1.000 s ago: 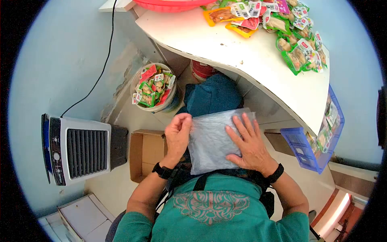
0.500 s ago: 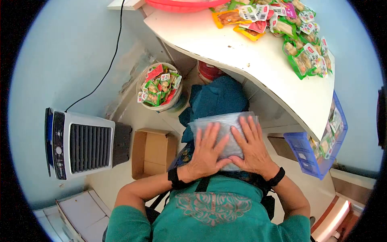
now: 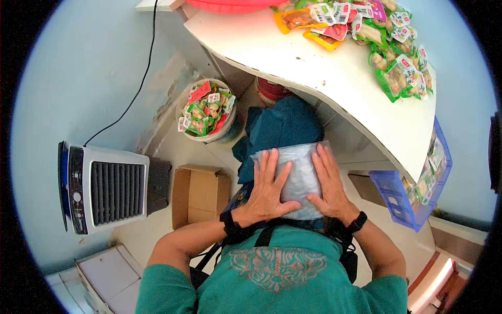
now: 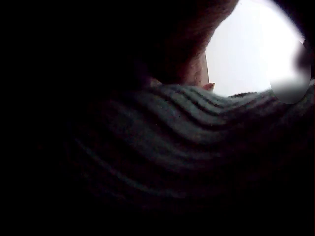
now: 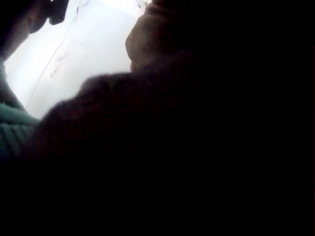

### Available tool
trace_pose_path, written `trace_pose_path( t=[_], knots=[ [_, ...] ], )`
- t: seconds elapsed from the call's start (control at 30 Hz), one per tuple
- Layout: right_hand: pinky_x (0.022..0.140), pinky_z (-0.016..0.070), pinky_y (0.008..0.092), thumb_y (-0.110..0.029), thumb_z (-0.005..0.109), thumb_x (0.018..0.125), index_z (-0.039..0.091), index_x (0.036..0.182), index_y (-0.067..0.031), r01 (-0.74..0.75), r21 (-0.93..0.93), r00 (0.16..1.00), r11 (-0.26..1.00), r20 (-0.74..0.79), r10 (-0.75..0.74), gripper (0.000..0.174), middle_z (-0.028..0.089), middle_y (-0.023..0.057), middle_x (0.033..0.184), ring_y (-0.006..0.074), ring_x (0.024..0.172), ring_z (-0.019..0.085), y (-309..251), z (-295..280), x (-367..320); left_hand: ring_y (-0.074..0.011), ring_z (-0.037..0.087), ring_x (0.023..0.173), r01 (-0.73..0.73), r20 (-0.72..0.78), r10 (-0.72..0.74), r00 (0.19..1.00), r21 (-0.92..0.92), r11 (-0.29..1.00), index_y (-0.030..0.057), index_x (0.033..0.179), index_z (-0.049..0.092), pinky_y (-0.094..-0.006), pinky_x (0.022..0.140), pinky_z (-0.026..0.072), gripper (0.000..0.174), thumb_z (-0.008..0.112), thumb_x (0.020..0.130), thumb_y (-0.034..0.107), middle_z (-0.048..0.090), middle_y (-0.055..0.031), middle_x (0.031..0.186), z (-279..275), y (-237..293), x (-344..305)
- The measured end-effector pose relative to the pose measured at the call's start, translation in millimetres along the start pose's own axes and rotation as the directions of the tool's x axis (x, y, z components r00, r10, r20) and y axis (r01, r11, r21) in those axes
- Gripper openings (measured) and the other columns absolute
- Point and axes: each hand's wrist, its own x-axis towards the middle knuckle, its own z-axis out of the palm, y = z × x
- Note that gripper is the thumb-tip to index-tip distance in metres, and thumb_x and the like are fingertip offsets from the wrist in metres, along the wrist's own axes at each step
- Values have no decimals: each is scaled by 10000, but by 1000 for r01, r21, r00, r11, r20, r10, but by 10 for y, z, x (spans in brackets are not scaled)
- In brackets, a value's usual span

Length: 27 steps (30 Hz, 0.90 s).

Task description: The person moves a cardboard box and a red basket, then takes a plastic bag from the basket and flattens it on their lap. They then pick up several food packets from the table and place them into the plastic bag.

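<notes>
Right hand [image 3: 332, 191] shifted outward, left hand [image 3: 266, 194] on plastic [image 3: 300, 175]

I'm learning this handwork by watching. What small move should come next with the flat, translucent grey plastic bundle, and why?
Probably curl the bare left hand round the bundle's left edge: it and the bare right hand lie on the plastic with fingers straight, neither gripping, and the left fingers are near that edge.

The head view is bright and sharp, its edges curved and ringed in black; sunlight glares at lower right. Both wrist views are mostly black, with blown-out white patches.
</notes>
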Motion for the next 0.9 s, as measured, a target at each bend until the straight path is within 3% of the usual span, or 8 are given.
trace_pose_path(
  t=[0.17, 0.27, 0.37, 0.47, 0.57, 0.7, 0.73, 0.9],
  knots=[
    [1188, 133, 503, -601, 464, 923, 228, 1529, -18, 13, 51, 1000, 999, -13, -12, 873, 166, 235, 1594, 412, 1471, 165, 24, -34, -8, -487, 50, 1468, -32, -37, 28, 999, -104, 994, 75, 1546, 169, -585, 1168, 88, 1082, 684, 774, 630, 30, -298, 1590, -46, -35, 13],
    [1194, 141, 461, -569, 429, 954, 233, 1526, -10, -21, 230, 999, 973, -27, 29, 824, 170, 235, 1594, 388, 1475, 175, 64, -58, -36, -457, 76, 1476, -10, -50, -1, 999, -217, 976, 59, 1548, 153, -552, 1180, 92, 1069, 653, 799, 636, 65, -271, 1598, -144, -34, -11],
    [1194, 151, 431, -549, 389, 978, 238, 1522, 2, -57, 375, 994, 925, -63, 87, 789, 176, 232, 1594, 366, 1479, 187, 0, -183, -43, -451, 103, 1474, 13, -36, -20, 999, -187, 982, 32, 1544, 146, -541, 1183, 96, 1043, 601, 834, 647, 115, -261, 1596, -327, -9, -40],
    [1192, 156, 432, -544, 366, 987, 238, 1521, 7, -81, 350, 991, 933, -71, 112, 778, 181, 227, 1594, 363, 1479, 190, -75, -330, -66, -469, 142, 1461, -10, -81, 6, 997, -51, 999, 4, 1510, 236, -557, 1178, 101, 956, 557, 870, 637, 191, -261, 1577, -470, 26, -58],
    [1193, 167, 434, -503, 416, 983, 248, 1516, 11, -29, 258, 990, 966, -126, 63, 759, 201, 237, 1584, 374, 1472, 209, -306, -481, -61, -481, 153, 1455, -86, -82, 84, 993, -20, 996, 4, 1485, 301, -576, 1171, 105, 911, 580, 866, 612, 216, -263, 1568, -553, 105, -30],
    [1189, 164, 484, -444, 505, 952, 242, 1509, 26, 26, 80, 999, 996, -45, -22, 774, 187, 244, 1584, 414, 1469, 177, -558, -344, -71, -488, 160, 1452, -223, -14, 225, 974, 85, 971, 15, 1476, 334, -616, 1155, 100, 913, 637, 833, 587, 229, -259, 1566, -383, 240, -12],
    [1186, 162, 499, -431, 522, 944, 237, 1508, 30, 26, 44, 999, 999, -20, -25, 783, 179, 244, 1585, 424, 1469, 164, -567, -259, -74, -482, 166, 1453, -233, 6, 234, 972, 63, 970, 21, 1480, 331, -656, 1138, 77, 970, 670, 790, 612, 233, -256, 1565, -280, 261, -15],
    [1175, 143, 552, -406, 607, 884, 200, 1504, 51, -65, -127, 996, 990, 54, 72, 871, 135, 264, 1585, 452, 1469, 114, -294, -66, -101, -449, 186, 1457, -249, -6, 250, 968, 27, 968, 37, 1479, 356, -673, 1123, 62, 1007, 699, 735, 622, 251, -241, 1564, -115, 319, 80]
  ],
)
